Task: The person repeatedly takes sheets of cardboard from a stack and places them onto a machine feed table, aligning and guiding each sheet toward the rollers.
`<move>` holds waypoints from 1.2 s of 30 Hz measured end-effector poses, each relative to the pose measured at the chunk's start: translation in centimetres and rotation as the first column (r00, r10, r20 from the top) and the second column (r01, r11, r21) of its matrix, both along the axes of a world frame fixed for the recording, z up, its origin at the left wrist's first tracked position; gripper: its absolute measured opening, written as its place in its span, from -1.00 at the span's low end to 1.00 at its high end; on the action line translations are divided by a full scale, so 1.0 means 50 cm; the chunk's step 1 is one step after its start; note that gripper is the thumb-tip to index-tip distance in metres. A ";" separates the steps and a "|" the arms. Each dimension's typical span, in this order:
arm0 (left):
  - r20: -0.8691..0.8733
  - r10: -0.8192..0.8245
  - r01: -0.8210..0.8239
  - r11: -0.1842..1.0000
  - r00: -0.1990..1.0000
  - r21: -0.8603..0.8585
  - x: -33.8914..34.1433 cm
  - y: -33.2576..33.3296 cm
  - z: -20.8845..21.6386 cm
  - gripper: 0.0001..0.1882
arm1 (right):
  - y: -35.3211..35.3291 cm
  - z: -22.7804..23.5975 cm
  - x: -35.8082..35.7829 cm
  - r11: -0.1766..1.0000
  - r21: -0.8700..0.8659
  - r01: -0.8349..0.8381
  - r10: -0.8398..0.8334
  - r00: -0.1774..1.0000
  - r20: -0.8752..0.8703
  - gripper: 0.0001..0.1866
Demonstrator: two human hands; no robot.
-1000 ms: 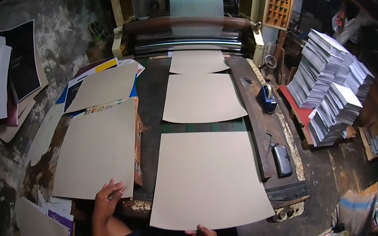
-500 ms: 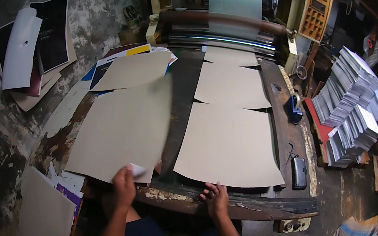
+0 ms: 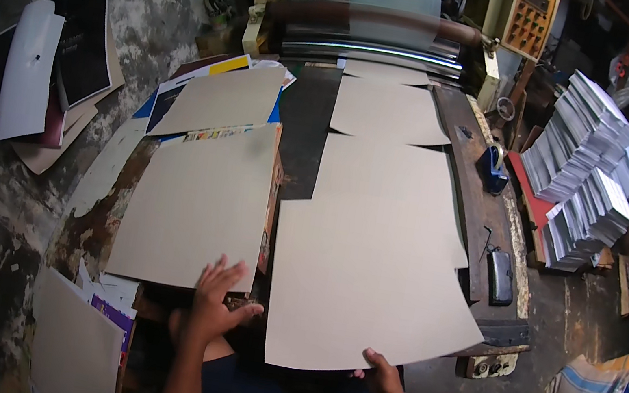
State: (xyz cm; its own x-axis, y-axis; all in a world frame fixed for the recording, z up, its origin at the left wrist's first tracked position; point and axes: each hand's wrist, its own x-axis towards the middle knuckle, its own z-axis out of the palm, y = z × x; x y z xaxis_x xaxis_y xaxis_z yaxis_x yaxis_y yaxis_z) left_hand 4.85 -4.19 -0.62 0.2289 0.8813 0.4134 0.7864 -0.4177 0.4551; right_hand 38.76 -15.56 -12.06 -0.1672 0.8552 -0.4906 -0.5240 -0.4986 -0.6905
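A beige cardboard sheet (image 3: 373, 296) hangs over the near edge of the machine's table. My right hand (image 3: 379, 371) pinches its near edge, thumb on top. The sheet's far part overlaps another cardboard sheet (image 3: 384, 171), which lies in a row leading up to the rollers (image 3: 370, 55). My left hand (image 3: 218, 296) is open with fingers spread, by the near right corner of the cardboard stack (image 3: 189, 210) on the left. Whether its fingertips press on the stack I cannot tell.
A blue tape dispenser (image 3: 493, 169) and a black case (image 3: 499, 277) lie along the table's right side. Tall paper stacks (image 3: 577, 148) stand on a pallet at the right. Printed sheets (image 3: 77, 60) lie on the floor at left. A control panel (image 3: 530, 21) hangs at the back right.
A cardboard sheet has come from the left stack to the right row, its near edge now in my right hand. My left hand has let go and opened. The row has moved toward the rollers.
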 end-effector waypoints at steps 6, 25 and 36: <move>0.111 0.081 -0.079 0.997 0.991 -0.024 -0.034 0.026 -0.047 -0.59 | -0.115 0.058 -0.042 0.995 -0.103 0.012 0.003 0.990 0.139 -0.54; 0.701 0.259 -0.034 0.948 0.665 -0.318 -0.031 0.048 -0.058 -0.51 | -0.126 0.066 -0.072 0.990 -0.089 0.105 -0.097 0.991 0.089 -0.55; 0.325 0.281 -0.261 0.960 0.903 -0.105 -0.014 0.017 -0.078 -0.65 | 0.026 0.036 -0.050 0.965 -0.128 0.227 -0.239 0.968 -0.080 -0.59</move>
State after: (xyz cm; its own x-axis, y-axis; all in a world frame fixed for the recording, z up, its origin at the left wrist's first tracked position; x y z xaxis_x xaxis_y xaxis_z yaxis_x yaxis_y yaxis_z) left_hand 4.16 -3.36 -4.54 -0.1647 0.9142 0.3703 0.6636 -0.1751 0.7273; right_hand 36.26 -14.24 -10.27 -0.0202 0.8135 -0.5812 -0.6949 -0.4294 -0.5769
